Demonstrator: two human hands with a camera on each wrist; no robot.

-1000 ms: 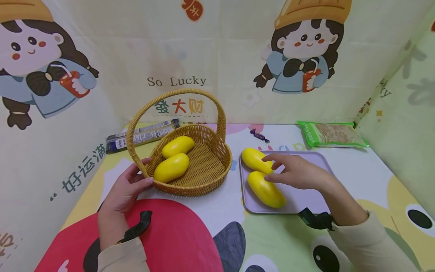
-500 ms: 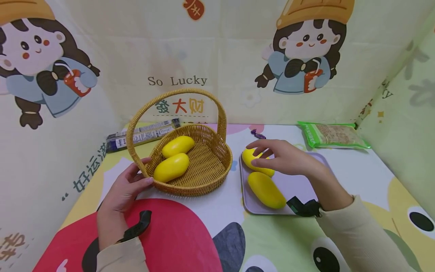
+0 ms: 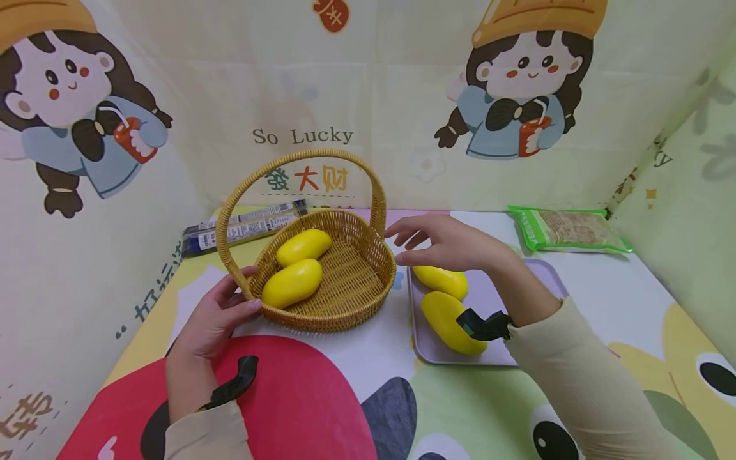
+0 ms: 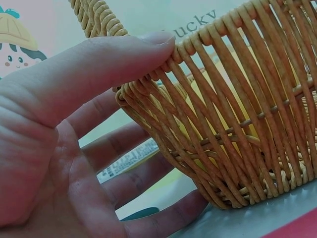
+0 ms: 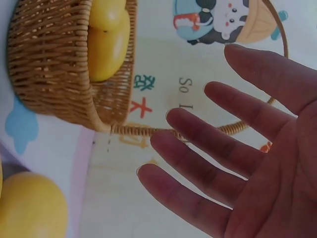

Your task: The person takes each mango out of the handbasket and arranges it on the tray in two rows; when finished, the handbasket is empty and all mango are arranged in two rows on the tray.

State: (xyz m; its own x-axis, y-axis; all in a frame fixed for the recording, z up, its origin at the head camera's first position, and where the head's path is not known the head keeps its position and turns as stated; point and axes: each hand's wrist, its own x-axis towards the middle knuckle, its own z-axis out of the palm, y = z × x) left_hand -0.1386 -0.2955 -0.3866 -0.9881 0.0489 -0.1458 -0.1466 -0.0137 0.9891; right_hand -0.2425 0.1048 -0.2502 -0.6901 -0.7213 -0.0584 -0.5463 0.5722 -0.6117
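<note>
- Well left of the left hand (image 3: 209,322): a cartoon girl (image 3: 86,121) in an orange cap on the printed wall sheet (image 3: 391,83), with large Chinese lettering (image 3: 142,294) partly cut off below.
- Beneath the left hand: a cartoon-printed tablecloth (image 3: 356,367), with a big red shape.
- Beyond the left hand: one long packet (image 3: 253,228), with label print too small to read.
- Clamped by that hand, at the rim near the handle's foot, with thumb on top: one wicker basket (image 3: 356,275).
- In the basket, just right of this grip: two yellow mangoes (image 3: 293,283), side by side.
- Behind the basket: "So Lucky" and, within the handle's arch, "發大财".
- Just right of the basket: the right hand (image 3: 448,241), with fingers apart; cannot tell whether touching.
- Below the right hand: one lilac tray (image 3: 540,271) with two more yellow mangoes (image 3: 445,319), making four.
- Above the right hand: a second cartoon girl (image 3: 520,108).
- Right of and beyond the right hand: one green-edged packet (image 3: 572,230).
</note>
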